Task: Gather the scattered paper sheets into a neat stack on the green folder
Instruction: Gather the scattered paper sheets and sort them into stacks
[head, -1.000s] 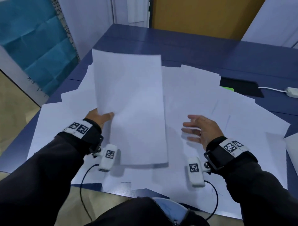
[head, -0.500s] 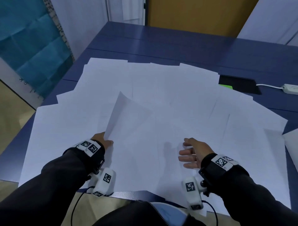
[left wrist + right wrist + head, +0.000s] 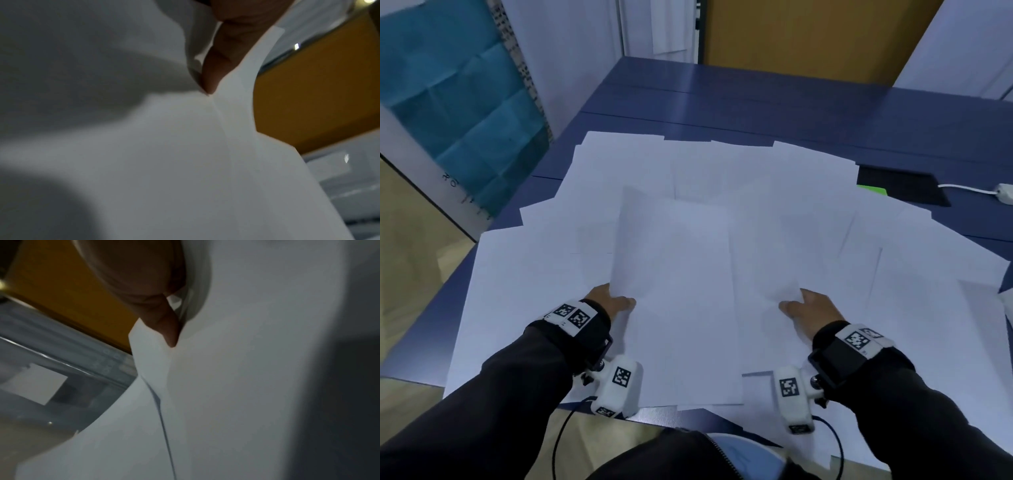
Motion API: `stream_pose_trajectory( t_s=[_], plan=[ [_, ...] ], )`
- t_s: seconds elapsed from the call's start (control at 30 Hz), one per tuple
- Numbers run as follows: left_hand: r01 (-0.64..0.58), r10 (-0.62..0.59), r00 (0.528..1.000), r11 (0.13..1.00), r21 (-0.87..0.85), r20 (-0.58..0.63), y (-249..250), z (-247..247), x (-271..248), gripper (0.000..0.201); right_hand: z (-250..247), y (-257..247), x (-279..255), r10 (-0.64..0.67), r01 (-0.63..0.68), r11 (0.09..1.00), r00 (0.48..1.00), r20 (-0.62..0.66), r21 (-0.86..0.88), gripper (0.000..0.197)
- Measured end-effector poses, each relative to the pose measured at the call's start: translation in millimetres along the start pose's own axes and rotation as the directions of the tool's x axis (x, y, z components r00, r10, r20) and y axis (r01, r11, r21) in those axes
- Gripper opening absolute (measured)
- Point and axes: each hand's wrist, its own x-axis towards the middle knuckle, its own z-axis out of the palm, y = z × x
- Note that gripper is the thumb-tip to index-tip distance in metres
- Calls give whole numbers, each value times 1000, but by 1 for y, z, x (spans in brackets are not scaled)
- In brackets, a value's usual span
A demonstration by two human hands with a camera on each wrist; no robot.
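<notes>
Both hands pinch thin white paper sheets (image 3: 674, 274): left hand (image 3: 607, 301) one edge, right hand (image 3: 810, 306) another. The green folder (image 3: 871, 189) (mostly buried) sits far right; loose sheets may slide off the blue table (image 3: 756, 109).

matt white paper sheets (image 3: 678, 274), smooth blue table (image 3: 756, 113)

No readable words, brands or numbers. The paper sheets (image 3: 688, 274) are blank. Black-and-white square code markers stand on both wristbands (image 3: 571, 313) and both wrist camera housings (image 3: 621, 377). Small dark marks on the white strip (image 3: 462, 192) at far left are illegible.
</notes>
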Motion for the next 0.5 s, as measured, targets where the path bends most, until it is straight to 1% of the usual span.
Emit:
stream_pose_trajectory(
  t_s=[0.07, 0.13, 0.17, 0.23, 0.3, 0.33, 0.4, 0.5],
  plan=[
    [-2, 3, 1000, 986, -168, 9, 0, -8, 1, 26, -13, -2, -4, -41, 40, 995, 999, 6, 90, 12],
    [-40, 43, 999, 948, -317, 1, 8, -16, -4, 6, -19, -3, -9, -102, 99, 980, 995, 10, 174, 18],
    [-64, 60, 998, 925, -375, -22, 15, -19, -7, 9, -21, -4, -12, -128, 123, 970, 992, 14, 208, 19],
    [-128, 127, 991, 889, -439, -31, 30, -20, -14, 18, -20, -9, -18, -184, 171, 949, 982, 26, 263, 20],
    [-219, 220, 974, 837, -501, -58, 47, -19, -26, 23, -17, -17, -23, -234, 208, 924, 971, 45, 320, 21],
    [-260, 258, 963, 815, -518, -77, 55, -18, -31, 22, -15, -23, -27, -259, 225, 907, 965, 50, 357, 22],
    [-301, 306, 948, 787, -539, -84, 65, -16, -36, 16, -11, -31, -34, -306, 256, 872, 950, 57, 417, 21],
    [-349, 365, 926, 739, -576, -93, 75, -15, -38, 8, -8, -40, -39, -309, 244, 834, 949, 54, 495, 21]
  ],
)
